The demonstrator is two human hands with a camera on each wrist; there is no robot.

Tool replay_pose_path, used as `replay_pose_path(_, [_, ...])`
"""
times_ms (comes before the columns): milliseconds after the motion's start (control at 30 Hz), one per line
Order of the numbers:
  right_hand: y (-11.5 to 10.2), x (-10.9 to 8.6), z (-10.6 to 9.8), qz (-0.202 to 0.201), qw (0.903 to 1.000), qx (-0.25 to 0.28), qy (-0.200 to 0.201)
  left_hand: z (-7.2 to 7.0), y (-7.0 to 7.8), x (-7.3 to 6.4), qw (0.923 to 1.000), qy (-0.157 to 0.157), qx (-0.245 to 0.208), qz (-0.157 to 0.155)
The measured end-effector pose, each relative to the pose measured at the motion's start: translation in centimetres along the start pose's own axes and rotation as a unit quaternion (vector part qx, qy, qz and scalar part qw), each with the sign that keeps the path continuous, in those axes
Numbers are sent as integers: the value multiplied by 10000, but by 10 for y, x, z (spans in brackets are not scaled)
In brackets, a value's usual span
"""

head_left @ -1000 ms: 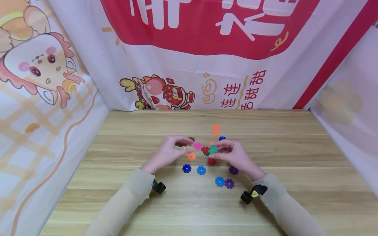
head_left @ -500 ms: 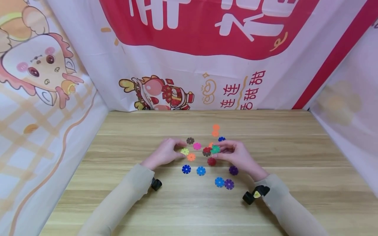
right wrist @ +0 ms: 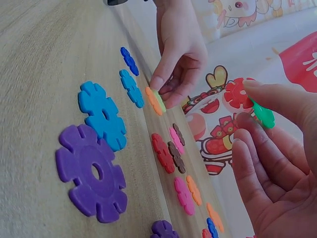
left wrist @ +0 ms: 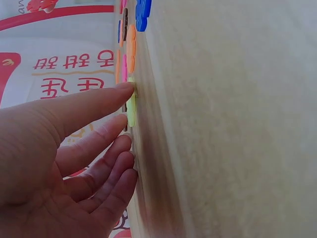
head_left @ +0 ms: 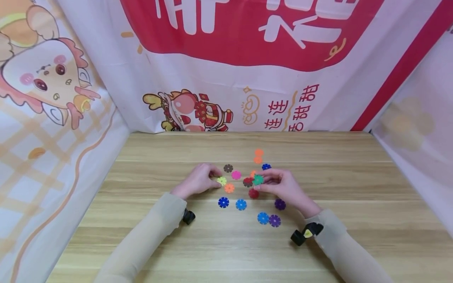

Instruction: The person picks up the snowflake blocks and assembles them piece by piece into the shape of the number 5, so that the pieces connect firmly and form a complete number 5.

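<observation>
In the head view my left hand [head_left: 201, 181] is at a yellow-green notched disc [head_left: 221, 181] on the table. The thumb and index finger pinch its opposite edges, as the left wrist view shows with the yellow-green disc [left wrist: 131, 104] lying flat. My right hand [head_left: 279, 183] holds a green notched disc [head_left: 258, 179] above the table. Joined to it is a red notched disc [right wrist: 238, 93], with the right thumb and fingers around the pair in the right wrist view. An orange disc [head_left: 229, 188] lies just beside the yellow-green one.
Loose notched discs surround the hands: brown [head_left: 228, 168], pink [head_left: 236, 175], dark blue [head_left: 223, 202], light blue [head_left: 241, 204], purple [head_left: 274, 221] and several more. Two orange discs [head_left: 258, 156] lie farther back. Printed cloth [head_left: 226, 59] walls the wooden table [head_left: 219, 251] at the back and sides.
My left hand has left the pink disc, now lying on the table, and moved left to pinch the yellow-green one. The right hand shifted slightly right, still holding the joined red and green discs.
</observation>
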State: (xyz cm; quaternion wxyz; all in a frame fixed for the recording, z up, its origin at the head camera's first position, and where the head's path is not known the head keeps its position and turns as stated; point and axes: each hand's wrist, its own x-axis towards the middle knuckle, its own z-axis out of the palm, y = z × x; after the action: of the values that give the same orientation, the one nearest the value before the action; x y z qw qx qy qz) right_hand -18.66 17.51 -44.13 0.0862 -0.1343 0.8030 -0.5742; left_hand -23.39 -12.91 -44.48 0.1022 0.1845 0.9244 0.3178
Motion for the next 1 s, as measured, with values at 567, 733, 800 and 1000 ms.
replay_pose_path(567, [-1,-3,-1,75,10000,-27,34,2,-1,2,9987,-52,-498,80])
replay_pose_path(733, [0,-2,-2,96,9999,-32,45,1,0,-1,9969,-64,-779,74])
replay_pose_path(800, [0,-3,-3,95,9999,4,51,2,0,-3,9962,-41,-861,101])
replay_pose_path(1000, [-1,-3,-3,74,9999,78,43,2,1,-8,9915,190,-1276,155])
